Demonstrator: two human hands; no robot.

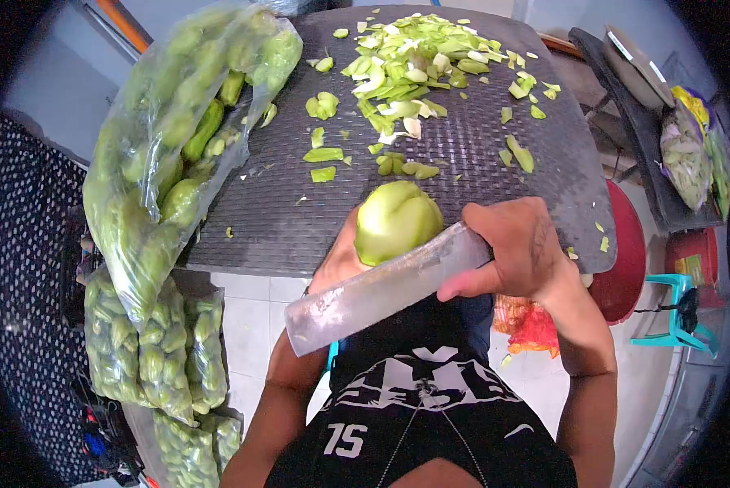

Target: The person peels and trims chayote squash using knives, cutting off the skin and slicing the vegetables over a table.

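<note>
Holding a big, flat knife [389, 286], the right hand [521, 248] is closed around its right end, with the thumb on the near side and the other fingers on the far side. The left hand [339, 262] holds a round green vegetable [399, 221] from below and from the left, but most of its fingers are hidden, so I cannot tell how they bend. The vegetable is up in front of the person's chest, by the near edge of the table [259, 236]. The wide blade slants across just in front of it, with its left end lower and nearer the black shirt [430, 398]. I cannot tell if the blade touches the vegetable. Past the hands, a few green bits [406, 167] lie on the dark, bumpy table top. Farther back is a big, messy pile of thin green and pale slices [418, 61], with loose bits around it. On the left side of the table, a big clear bag [149, 138] full of green vegetables hangs over the edge. More full bags [157, 350] are below it. On the right are a red round thing [621, 252], a blue-green stool [674, 317] and a dark shelf [666, 183] with a bag of greens [685, 154] on it.
</note>
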